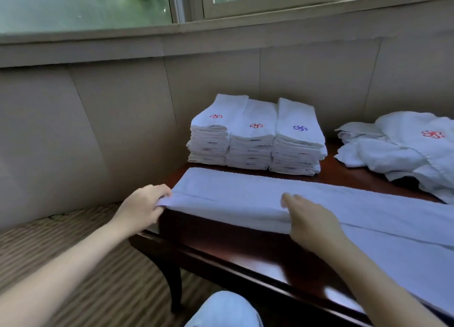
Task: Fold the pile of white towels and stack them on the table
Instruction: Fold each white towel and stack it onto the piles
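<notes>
At centre left, the left hand (145,207) curls its fingers round the end corner of a long white towel (233,199), pinching the soft terry. At centre, the right hand (312,219) lies on the towel's near edge, fingers nearly straight and together, thumb hidden. The towel lies as a folded strip across a glossy dark wooden table (245,250). Behind it stand three neat stacks (255,139) of folded towels. A rumpled pile (398,152) lies at the right.
</notes>
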